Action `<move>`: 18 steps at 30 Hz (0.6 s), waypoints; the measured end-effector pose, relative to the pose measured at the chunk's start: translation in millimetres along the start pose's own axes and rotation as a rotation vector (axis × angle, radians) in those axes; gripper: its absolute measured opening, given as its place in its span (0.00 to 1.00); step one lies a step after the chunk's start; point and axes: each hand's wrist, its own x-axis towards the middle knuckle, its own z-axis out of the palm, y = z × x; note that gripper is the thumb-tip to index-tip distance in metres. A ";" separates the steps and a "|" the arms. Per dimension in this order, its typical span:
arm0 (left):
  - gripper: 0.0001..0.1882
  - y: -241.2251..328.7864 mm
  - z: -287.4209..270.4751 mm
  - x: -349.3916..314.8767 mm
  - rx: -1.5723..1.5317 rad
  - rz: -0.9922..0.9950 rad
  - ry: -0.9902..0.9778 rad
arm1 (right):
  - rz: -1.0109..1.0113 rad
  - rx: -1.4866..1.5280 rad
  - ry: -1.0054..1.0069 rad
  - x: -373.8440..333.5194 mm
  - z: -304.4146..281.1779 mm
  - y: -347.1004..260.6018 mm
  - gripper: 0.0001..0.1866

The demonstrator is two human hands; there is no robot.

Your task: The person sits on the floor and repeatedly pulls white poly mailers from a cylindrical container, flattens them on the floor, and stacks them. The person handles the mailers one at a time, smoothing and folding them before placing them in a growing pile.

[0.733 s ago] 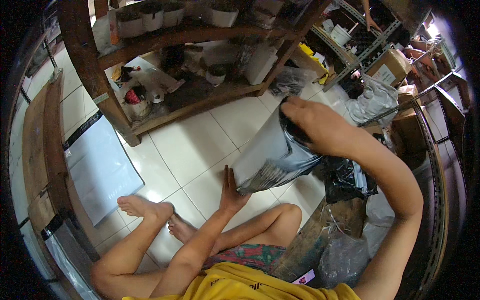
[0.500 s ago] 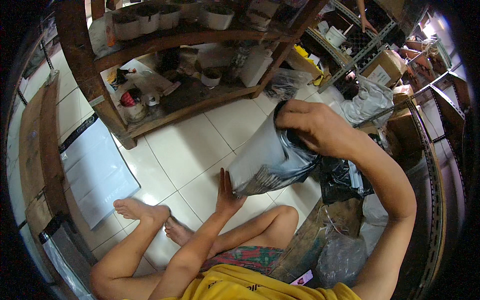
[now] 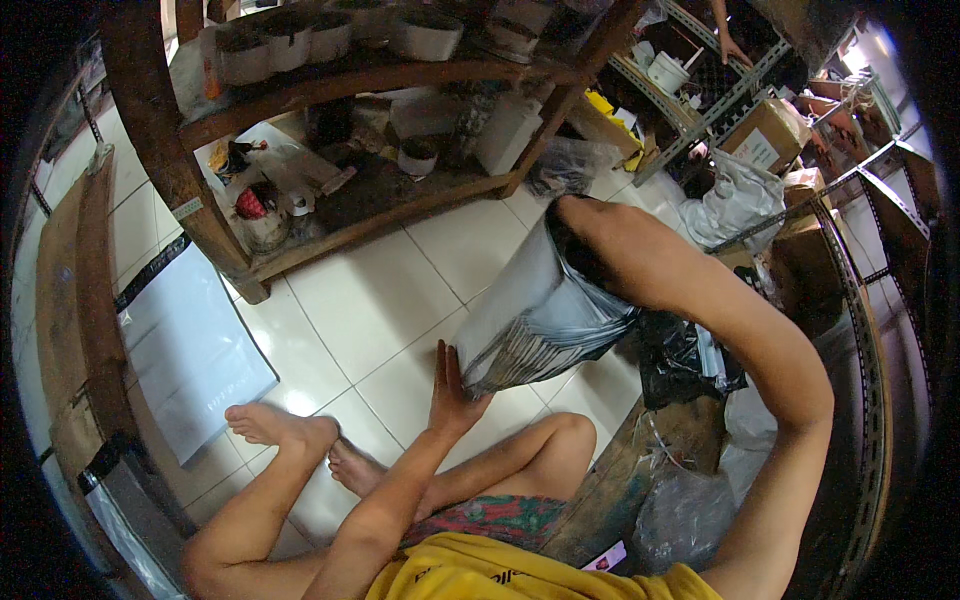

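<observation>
A thick stack of silvery-white plastic mailing bags (image 3: pixel 515 310) with a black inner side is held tilted over the floor in front of me. Its layered edges fan out along the lower right side. My right hand (image 3: pixel 610 240) is bent over the top end, its fingers hidden behind the dark folded edge. At the lower left end, my left hand (image 3: pixel 458 395) supports the stack from beneath, with fingers stretched up along its side. On the tiles to the left lies another white plastic bag (image 3: pixel 205 340) with a black edge.
A wooden shelf (image 3: pixel 370 228) with pots stands ahead. Metal racks (image 3: pixel 700 125) and cardboard boxes (image 3: pixel 765 135) fill the right, where another person's hand (image 3: pixel 735 50) shows. Black plastic (image 3: pixel 685 365) and clear plastic bags (image 3: pixel 685 515) lie beside my right arm. A phone (image 3: pixel 605 557) lies near me.
My right hand has turned over the top of the stack, so its fingers show less. More layered edges are visible on the stack. My left hand has stayed nearly still.
</observation>
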 end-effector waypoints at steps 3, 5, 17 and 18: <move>0.62 -8.5 3.9 -0.1 0.030 0.030 0.013 | 0.233 0.037 -0.001 -3.7 -9.5 -5.4 0.27; 0.61 -13.8 6.6 -2.6 0.019 0.042 0.016 | 0.237 0.042 -0.063 -8.7 -2.0 -12.4 0.26; 0.54 -5.1 11.5 0.5 0.013 0.108 0.100 | -0.004 0.140 0.409 -8.8 2.7 -6.3 0.14; 0.54 -5.7 11.7 1.1 0.017 0.109 0.100 | -0.007 0.143 0.411 -11.3 2.4 -4.2 0.14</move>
